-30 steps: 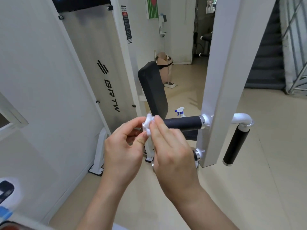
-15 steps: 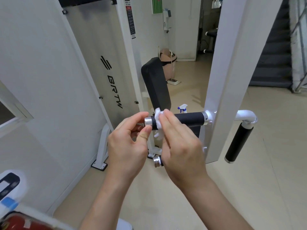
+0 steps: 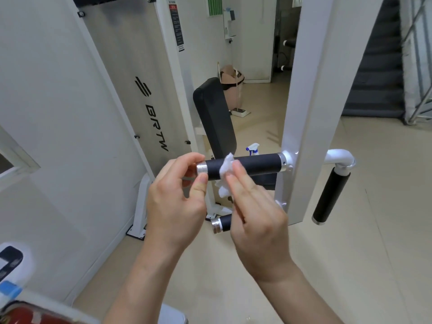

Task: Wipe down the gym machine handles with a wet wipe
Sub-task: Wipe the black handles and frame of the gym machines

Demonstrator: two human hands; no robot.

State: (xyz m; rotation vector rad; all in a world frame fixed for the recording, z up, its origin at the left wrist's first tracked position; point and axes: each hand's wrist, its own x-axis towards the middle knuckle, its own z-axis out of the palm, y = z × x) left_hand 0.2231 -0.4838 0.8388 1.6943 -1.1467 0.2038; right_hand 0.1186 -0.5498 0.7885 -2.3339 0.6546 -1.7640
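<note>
A horizontal black handle (image 3: 257, 163) with silver end caps sticks out left from the white machine arm (image 3: 308, 108). My right hand (image 3: 254, 218) presses a crumpled white wet wipe (image 3: 225, 170) against the handle near its left end. My left hand (image 3: 177, 199) pinches the handle's silver end cap (image 3: 202, 167) between thumb and fingers. A second black handle (image 3: 330, 195) hangs down on the arm's right side. A third, shorter handle (image 3: 221, 224) shows below, partly hidden by my right hand.
The white weight-stack cover marked BRTW (image 3: 149, 108) stands to the left, with a black back pad (image 3: 215, 118) behind the handle. A spray bottle (image 3: 253, 148) stands on the floor beyond. A bin (image 3: 231, 90) is at the back, and stairs (image 3: 374, 73) rise at right.
The wipe has moved from the handle's left tip onto the black grip, sliding right with my right hand. My left hand has taken hold of the silver end cap.
</note>
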